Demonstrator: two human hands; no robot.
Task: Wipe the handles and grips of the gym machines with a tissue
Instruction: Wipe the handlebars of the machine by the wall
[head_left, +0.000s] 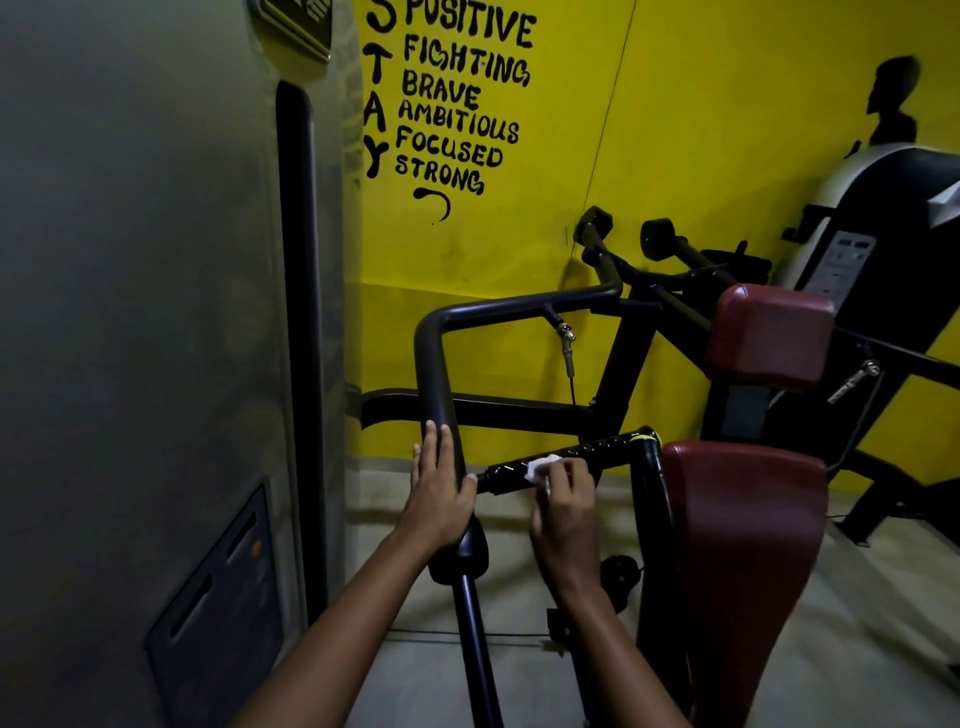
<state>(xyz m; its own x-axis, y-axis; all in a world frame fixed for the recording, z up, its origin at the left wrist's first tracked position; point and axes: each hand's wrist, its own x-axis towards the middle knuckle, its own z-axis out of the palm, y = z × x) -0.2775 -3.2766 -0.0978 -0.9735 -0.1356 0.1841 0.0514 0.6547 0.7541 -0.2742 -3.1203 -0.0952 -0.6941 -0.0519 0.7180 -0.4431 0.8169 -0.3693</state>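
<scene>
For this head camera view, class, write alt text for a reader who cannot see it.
A person's right hand presses a white tissue onto a black horizontal handle of a gym machine, while the left hand holds the upright black bar beside it. Dark red pads stand to the right, before a yellow wall with painted words.

Right hand (563, 512) presses tissue (540, 466) on grip (571, 457); left hand (436, 493) holds bar (441, 384).
</scene>
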